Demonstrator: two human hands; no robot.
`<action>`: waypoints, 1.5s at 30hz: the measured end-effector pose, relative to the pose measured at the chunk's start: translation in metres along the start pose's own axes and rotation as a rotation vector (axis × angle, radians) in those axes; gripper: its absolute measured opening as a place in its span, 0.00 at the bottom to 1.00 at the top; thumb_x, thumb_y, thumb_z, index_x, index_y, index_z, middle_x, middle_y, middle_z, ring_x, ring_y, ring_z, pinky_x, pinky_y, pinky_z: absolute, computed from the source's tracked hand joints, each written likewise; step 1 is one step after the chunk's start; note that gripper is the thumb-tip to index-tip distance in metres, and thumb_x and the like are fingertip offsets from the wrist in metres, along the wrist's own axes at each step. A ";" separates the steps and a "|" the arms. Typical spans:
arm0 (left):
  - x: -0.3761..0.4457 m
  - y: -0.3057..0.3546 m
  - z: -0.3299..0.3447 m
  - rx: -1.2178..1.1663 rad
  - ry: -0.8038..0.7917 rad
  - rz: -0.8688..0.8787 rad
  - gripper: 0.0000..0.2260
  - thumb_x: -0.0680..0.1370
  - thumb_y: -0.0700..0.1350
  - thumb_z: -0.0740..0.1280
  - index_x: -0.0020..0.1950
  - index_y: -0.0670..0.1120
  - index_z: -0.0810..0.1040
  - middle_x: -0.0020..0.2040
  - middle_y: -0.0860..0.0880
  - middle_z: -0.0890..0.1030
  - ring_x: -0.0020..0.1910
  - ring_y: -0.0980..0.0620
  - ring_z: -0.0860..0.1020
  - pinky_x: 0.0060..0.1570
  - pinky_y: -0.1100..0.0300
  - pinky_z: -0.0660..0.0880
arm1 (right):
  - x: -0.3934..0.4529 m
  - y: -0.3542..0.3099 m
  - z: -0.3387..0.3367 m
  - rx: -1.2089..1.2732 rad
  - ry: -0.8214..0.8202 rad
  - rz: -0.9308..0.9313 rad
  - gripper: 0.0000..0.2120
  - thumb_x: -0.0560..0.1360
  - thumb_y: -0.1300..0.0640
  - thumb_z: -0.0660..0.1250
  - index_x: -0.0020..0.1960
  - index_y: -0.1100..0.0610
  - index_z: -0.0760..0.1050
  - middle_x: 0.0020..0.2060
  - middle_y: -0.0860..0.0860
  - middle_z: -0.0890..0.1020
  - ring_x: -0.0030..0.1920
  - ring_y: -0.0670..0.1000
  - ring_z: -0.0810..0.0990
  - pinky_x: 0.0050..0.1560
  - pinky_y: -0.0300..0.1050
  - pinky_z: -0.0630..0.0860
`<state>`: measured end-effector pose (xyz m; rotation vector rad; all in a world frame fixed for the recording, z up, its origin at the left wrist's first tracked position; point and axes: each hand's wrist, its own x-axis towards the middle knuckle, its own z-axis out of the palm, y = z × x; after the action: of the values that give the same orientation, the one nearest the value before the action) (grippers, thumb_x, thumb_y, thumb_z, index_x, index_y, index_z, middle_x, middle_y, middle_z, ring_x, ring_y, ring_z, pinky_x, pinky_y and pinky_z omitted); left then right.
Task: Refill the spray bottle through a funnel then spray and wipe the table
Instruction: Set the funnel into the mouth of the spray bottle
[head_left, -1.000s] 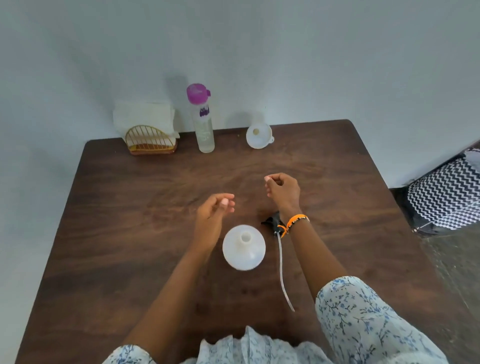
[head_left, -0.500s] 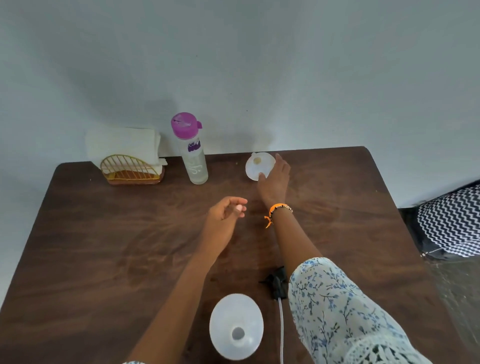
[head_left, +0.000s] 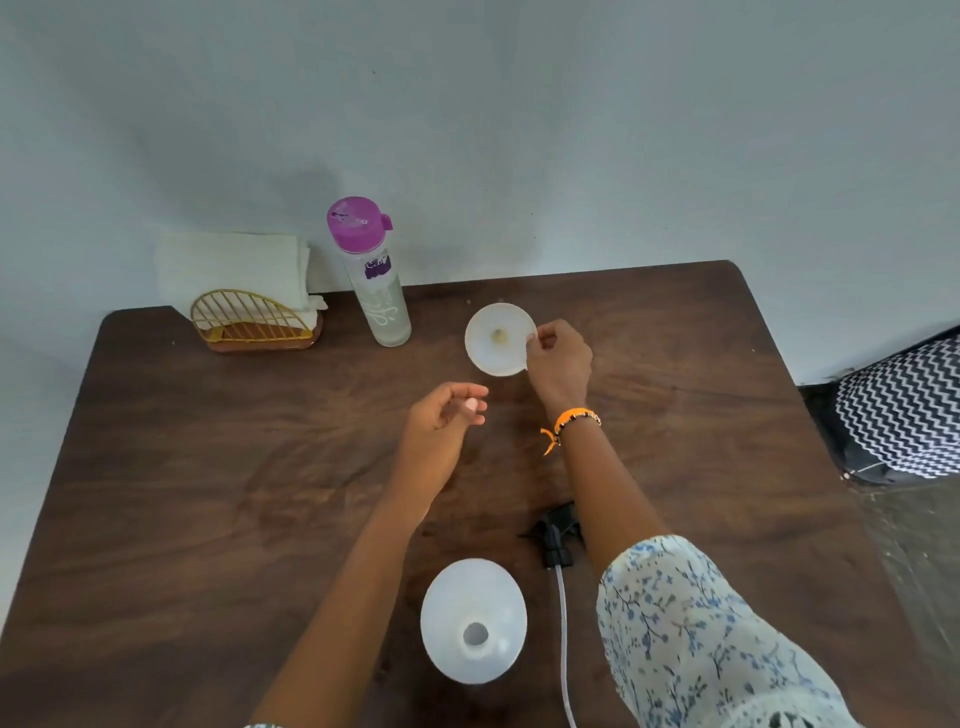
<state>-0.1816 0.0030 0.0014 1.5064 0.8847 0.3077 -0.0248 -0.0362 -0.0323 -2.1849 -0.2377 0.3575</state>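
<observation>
Since a moment ago my right hand (head_left: 558, 364) has pinched the funnel (head_left: 497, 340) rim at the far edge. Left hand (head_left: 441, 431) hovers loosely curled, empty. Next, I judge, funnel goes onto the near spray bottle (head_left: 474, 621).

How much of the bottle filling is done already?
Done: the spray head is off and lies beside the open spray bottle. In hand: the right hand pinches the funnel; the left hand holds nothing. Left: funnel in, pour from the water bottle, spray, wipe with napkins.
</observation>
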 end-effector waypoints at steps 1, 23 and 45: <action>-0.007 0.002 -0.001 -0.006 -0.004 0.001 0.08 0.79 0.41 0.61 0.51 0.50 0.79 0.47 0.50 0.81 0.47 0.54 0.81 0.54 0.61 0.75 | -0.010 0.000 -0.006 0.033 -0.011 -0.008 0.04 0.75 0.60 0.63 0.45 0.59 0.76 0.39 0.48 0.78 0.41 0.49 0.76 0.42 0.40 0.70; -0.175 -0.057 -0.029 0.020 -0.126 0.047 0.20 0.73 0.32 0.66 0.52 0.58 0.75 0.56 0.61 0.78 0.62 0.57 0.74 0.63 0.61 0.69 | -0.221 0.013 -0.124 0.407 -0.207 -0.080 0.10 0.74 0.65 0.61 0.47 0.53 0.79 0.41 0.50 0.83 0.40 0.46 0.79 0.34 0.40 0.75; -0.175 -0.054 -0.015 0.034 -0.037 0.180 0.15 0.73 0.48 0.70 0.58 0.52 0.73 0.59 0.50 0.78 0.57 0.49 0.77 0.60 0.49 0.75 | -0.245 0.009 -0.102 -0.048 -0.067 -0.430 0.08 0.74 0.62 0.63 0.51 0.59 0.78 0.45 0.53 0.83 0.42 0.45 0.76 0.37 0.28 0.69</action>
<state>-0.3266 -0.1103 0.0079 1.6222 0.7295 0.3966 -0.2205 -0.1901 0.0600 -2.0999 -0.7443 0.1827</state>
